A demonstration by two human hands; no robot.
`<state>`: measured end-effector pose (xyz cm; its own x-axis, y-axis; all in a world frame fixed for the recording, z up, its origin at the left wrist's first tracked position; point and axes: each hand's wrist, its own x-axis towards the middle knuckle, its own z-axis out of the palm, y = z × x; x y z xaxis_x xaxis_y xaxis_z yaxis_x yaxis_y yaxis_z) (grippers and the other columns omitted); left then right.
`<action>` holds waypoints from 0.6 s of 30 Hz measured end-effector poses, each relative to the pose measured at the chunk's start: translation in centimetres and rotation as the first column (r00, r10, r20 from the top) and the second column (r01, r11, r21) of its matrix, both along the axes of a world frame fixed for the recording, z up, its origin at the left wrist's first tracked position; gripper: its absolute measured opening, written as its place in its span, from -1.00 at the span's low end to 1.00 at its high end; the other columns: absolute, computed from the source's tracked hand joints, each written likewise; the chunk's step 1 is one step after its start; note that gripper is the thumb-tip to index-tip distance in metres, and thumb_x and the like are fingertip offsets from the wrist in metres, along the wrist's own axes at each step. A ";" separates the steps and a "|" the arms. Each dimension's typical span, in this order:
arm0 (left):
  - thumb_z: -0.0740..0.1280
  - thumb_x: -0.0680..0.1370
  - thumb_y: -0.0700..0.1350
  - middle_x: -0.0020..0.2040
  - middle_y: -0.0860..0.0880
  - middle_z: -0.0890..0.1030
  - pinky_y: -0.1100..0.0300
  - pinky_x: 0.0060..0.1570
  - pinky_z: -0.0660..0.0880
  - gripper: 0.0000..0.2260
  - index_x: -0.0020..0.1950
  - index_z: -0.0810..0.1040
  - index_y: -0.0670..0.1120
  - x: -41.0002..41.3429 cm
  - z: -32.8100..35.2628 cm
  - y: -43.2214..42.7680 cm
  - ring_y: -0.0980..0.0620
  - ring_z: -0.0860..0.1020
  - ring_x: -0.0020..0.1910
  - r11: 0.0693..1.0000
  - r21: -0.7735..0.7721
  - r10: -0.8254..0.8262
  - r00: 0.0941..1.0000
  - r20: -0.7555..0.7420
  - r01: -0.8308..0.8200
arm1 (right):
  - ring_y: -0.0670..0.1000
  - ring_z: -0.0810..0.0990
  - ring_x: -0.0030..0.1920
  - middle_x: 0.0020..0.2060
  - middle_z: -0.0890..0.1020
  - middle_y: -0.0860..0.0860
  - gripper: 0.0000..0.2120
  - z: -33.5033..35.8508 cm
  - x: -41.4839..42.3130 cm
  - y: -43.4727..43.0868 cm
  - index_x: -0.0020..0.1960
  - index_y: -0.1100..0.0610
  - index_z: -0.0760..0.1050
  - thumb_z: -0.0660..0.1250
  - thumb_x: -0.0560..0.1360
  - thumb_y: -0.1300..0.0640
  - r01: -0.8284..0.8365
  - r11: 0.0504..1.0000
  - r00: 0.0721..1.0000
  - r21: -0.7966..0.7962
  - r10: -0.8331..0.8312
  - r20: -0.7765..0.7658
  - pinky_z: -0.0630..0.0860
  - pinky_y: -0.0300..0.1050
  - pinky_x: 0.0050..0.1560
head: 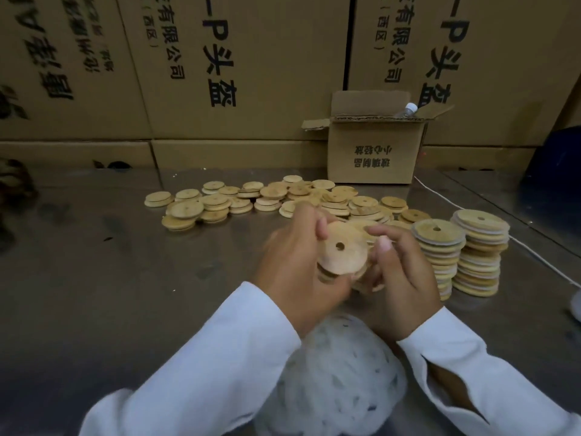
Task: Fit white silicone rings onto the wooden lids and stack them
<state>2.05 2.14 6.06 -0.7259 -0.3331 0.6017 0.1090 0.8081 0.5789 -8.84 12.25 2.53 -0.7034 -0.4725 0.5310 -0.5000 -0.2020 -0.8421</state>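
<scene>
Both hands hold a small bunch of round wooden lids (342, 251) above the steel table, the top lid tilted toward me with its centre hole showing. My left hand (292, 262) grips the bunch from the left, thumb on the rim. My right hand (399, 269) grips it from the right, fingers curled under. A heap of white silicone rings (339, 376) lies in a clear bag below my wrists. Two tall stacks of ringed lids (459, 253) stand to the right. Loose bare lids (267, 199) are spread behind my hands.
A small open cardboard box (374, 152) with a plastic bottle (408, 110) in it stands at the back right. Large printed cartons (220, 64) wall off the rear. A white cable (534, 256) runs along the right of the steel table (94, 278).
</scene>
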 end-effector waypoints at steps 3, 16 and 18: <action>0.47 0.29 -0.14 0.09 0.12 0.45 0.08 -0.02 0.46 -0.56 -0.15 0.20 0.13 0.6 -1.5 0.6 0.02 0.46 0.11 0.997 -0.076 0.003 0.999 -0.049 -0.007 | -0.22 0.45 -0.48 -0.50 0.55 -0.12 -0.78 0.5 0.6 -0.2 -0.30 0.02 0.51 0.24 0.52 0.11 -0.093 0.993 0.995 0.077 0.090 0.045 0.38 -0.38 -0.43; 0.40 0.38 -0.06 -0.06 -0.19 0.65 0.02 0.09 0.51 -0.75 -0.02 0.59 -0.17 -0.1 -4.7 -1.3 -0.12 0.59 -0.03 0.519 0.852 -0.123 0.992 -0.011 0.074 | -0.08 0.46 -0.56 -0.55 0.54 -0.05 -0.82 0.1 2.4 -1.1 -0.27 0.11 0.54 0.28 0.48 0.12 -0.183 0.957 0.957 0.227 0.120 0.264 0.43 -0.31 -0.47; 0.41 0.34 -0.06 -0.06 -0.23 0.65 -0.10 0.17 0.48 -0.73 -0.05 0.61 -0.19 -0.3 -4.9 -1.4 -0.20 0.59 0.01 0.437 0.896 -0.116 0.993 -0.037 0.084 | -0.06 0.46 -0.55 -0.56 0.53 -0.05 -0.79 0.2 1.8 -1.0 -0.27 0.12 0.52 0.26 0.49 0.07 -0.158 0.953 0.956 0.260 0.081 0.283 0.42 -0.25 -0.44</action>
